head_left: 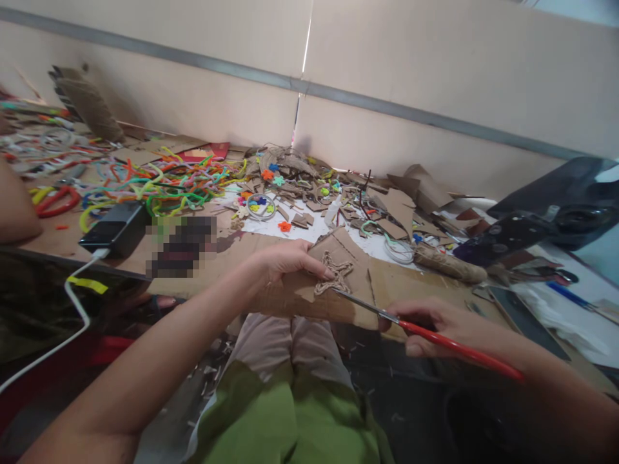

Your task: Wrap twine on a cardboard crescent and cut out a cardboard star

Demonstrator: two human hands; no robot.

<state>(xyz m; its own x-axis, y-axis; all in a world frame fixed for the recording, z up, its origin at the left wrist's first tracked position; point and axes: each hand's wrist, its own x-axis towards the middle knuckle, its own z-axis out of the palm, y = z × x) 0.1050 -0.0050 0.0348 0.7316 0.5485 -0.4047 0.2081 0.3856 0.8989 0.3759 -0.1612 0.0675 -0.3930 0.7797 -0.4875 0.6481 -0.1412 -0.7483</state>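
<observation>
A flat piece of brown cardboard (355,248) is held at its left side by my left hand (294,259), thumb on top. On it lies a star-shaped outline of twisted cord (340,274), partly under the thumb. My right hand (430,322) is closed around a long tool with red handles (454,345) and thin metal blades, which looks like scissors. The tool's tip points left and touches or lies close to the lower edge of the star.
Colourful pipe cleaners (169,180) and a dark box with a white cable (116,225) lie at the left. Cardboard scraps (396,209) and small foam flowers cover the table's back. A rolled brown bundle (449,264) lies right. Another person's arm (17,206) shows far left.
</observation>
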